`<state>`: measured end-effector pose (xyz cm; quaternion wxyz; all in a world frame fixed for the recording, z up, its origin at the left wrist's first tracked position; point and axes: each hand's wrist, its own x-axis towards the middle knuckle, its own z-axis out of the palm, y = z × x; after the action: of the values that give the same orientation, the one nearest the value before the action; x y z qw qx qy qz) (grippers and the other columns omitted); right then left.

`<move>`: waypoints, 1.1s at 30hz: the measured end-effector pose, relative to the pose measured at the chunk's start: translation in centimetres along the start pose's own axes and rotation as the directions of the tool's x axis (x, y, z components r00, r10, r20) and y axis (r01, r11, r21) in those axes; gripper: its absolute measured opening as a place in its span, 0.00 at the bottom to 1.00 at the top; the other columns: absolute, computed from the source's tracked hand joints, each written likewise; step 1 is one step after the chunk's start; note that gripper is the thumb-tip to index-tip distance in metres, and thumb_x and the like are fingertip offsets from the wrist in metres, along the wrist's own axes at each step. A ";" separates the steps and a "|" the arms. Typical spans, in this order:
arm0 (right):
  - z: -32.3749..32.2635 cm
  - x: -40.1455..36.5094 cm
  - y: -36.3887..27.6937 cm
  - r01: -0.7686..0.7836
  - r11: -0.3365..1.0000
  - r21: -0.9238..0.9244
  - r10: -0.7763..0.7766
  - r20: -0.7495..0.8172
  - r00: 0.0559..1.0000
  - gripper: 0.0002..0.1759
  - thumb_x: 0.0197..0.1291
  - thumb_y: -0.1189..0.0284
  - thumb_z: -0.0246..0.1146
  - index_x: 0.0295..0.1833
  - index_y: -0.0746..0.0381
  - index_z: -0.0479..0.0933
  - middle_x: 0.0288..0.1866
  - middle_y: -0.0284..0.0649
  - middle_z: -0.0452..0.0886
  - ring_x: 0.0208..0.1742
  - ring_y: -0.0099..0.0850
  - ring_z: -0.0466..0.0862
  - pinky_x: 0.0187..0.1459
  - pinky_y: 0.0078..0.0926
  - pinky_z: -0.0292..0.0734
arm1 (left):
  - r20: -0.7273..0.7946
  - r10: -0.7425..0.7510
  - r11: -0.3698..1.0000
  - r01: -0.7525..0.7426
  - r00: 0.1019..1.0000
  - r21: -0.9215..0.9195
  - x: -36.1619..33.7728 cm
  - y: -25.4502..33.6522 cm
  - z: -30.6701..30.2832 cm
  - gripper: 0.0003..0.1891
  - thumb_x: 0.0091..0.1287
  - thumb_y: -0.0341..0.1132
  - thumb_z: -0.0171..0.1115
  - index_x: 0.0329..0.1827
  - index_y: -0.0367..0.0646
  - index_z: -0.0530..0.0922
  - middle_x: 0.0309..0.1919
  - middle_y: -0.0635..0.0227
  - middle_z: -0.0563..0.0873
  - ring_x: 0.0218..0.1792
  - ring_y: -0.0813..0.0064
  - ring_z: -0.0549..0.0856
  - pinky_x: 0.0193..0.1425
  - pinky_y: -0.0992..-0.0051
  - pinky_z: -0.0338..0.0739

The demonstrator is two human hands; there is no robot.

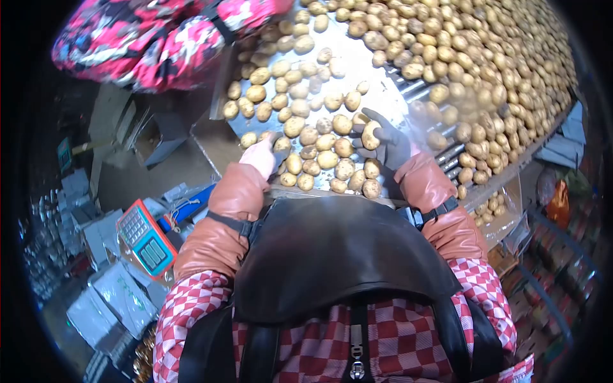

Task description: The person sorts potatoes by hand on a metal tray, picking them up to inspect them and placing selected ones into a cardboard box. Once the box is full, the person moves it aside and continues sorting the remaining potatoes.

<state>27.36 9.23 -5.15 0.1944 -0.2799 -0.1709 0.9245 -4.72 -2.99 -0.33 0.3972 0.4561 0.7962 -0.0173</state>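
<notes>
Many pale yellow potatoes (327, 159) lie on a metal sorting table (373, 96) in front of me. My left hand (263, 155), in a pink glove, rests among the potatoes at the near left edge, fingers curled over one; whether it grips it is unclear. In a dark glove, my right hand (383, 142) is closed around a potato (370, 135) held just above the pile. Brown sleeve covers reach to both wrists.
A dense mass of potatoes (485, 57) covers rollers at the right. Another person's pink patterned sleeve (153, 38) leans in at the top left. A scale with an orange frame (145, 239), cardboard boxes (150, 137) and white sacks (108, 300) sit below left.
</notes>
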 end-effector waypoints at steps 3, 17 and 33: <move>1.6 -1.8 -0.5 0.094 0.986 0.135 -0.105 0.082 0.991 0.43 0.63 0.62 0.60 0.82 0.57 0.54 0.77 0.56 0.64 0.73 0.56 0.70 0.71 0.57 0.68 | 0.001 0.105 0.992 -0.105 0.994 -0.069 -0.4 -0.7 -0.2 0.29 0.69 0.47 0.63 0.73 0.49 0.72 0.62 0.49 0.82 0.64 0.51 0.81 0.68 0.61 0.74; 7.9 -6.5 -1.7 -0.066 0.633 -0.771 -0.319 -0.338 0.885 0.30 0.71 0.59 0.62 0.74 0.59 0.70 0.49 0.39 0.82 0.42 0.26 0.80 0.42 0.25 0.78 | 0.170 0.457 0.438 -0.055 0.873 -0.897 -3.2 7.7 -0.1 0.36 0.69 0.29 0.68 0.78 0.40 0.61 0.65 0.59 0.77 0.58 0.69 0.81 0.58 0.70 0.82; 2.6 -2.1 5.0 0.332 0.676 -0.658 -0.472 -0.041 0.880 0.25 0.69 0.56 0.64 0.61 0.64 0.79 0.48 0.40 0.86 0.47 0.28 0.84 0.51 0.31 0.81 | 0.319 0.367 0.119 0.297 0.873 -0.948 -5.0 15.5 4.1 0.23 0.66 0.26 0.70 0.64 0.44 0.76 0.46 0.62 0.85 0.45 0.74 0.86 0.53 0.71 0.85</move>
<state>26.12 3.46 -4.32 0.3050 -0.3786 -0.5078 0.7112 10.62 0.89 5.23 0.7821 0.0735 0.4618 0.4118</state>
